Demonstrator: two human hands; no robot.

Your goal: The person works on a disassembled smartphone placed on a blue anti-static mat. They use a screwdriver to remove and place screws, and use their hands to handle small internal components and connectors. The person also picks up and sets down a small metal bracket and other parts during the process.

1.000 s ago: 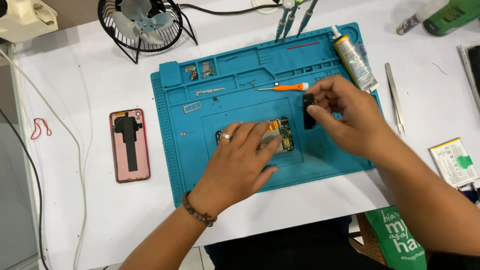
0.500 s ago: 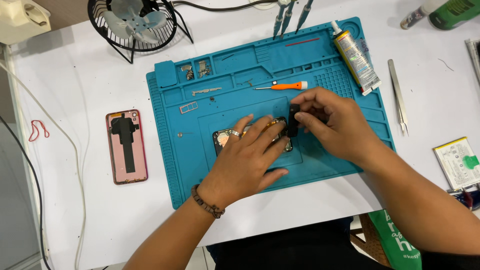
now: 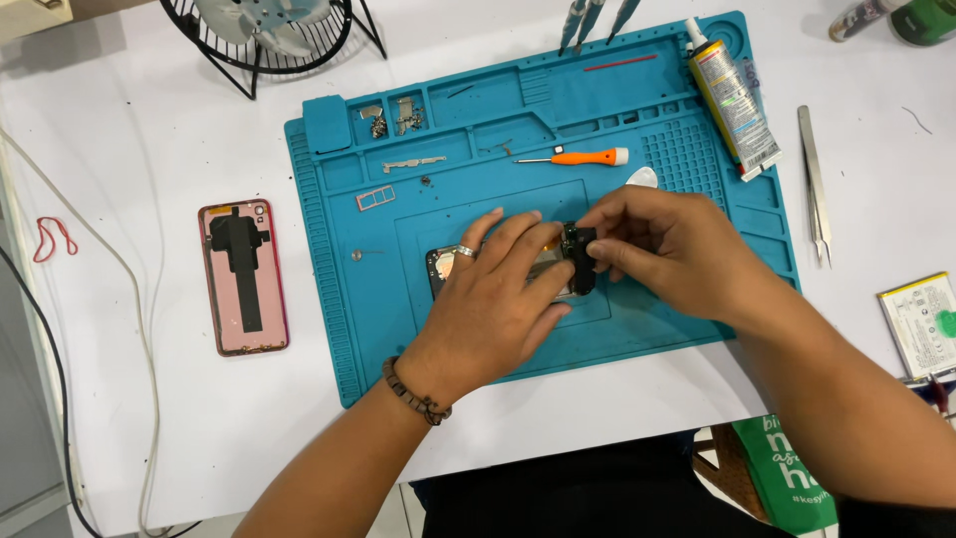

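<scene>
White labelled glue tube (image 3: pixel 735 100) upper right, green printed bag (image 3: pixel 787 473) below table

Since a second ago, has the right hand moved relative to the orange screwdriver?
Yes. The right hand has shifted down the mat, from level with the orange screwdriver to below it.

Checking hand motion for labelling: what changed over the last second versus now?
The right hand brought the small black component from right of the opened phone body down onto its right end, still pinching it. The left hand stayed pressed on the phone. The orange-handled screwdriver and pink phone back cover did not move.
</scene>
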